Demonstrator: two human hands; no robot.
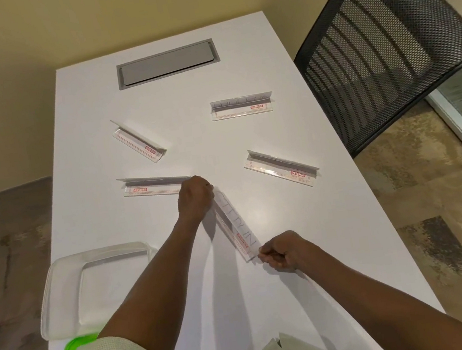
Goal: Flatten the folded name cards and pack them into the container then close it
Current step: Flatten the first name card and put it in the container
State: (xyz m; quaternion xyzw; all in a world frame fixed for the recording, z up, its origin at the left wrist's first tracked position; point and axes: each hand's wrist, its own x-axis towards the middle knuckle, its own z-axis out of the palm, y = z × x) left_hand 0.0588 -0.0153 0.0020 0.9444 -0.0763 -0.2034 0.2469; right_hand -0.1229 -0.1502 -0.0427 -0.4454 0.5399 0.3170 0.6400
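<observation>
A folded clear name card (pixel 235 226) lies slantwise in the middle of the white table. My left hand (pixel 195 197) grips its far end and my right hand (pixel 282 252) pinches its near end. Several other folded name cards lie around it: one at the left (pixel 152 185), one at the far left (pixel 139 140), one at the far right (pixel 241 106) and one at the right (pixel 280 167). The clear plastic container (pixel 62 290) stands open at the near left, and a green lid (pixel 76 349) shows beneath its near edge.
A grey cable hatch (pixel 167 63) is set into the table's far end. A black mesh chair (pixel 383 43) stands off the table's right side. The table (pixel 321 236) edge runs diagonally on the right, with patterned floor beyond.
</observation>
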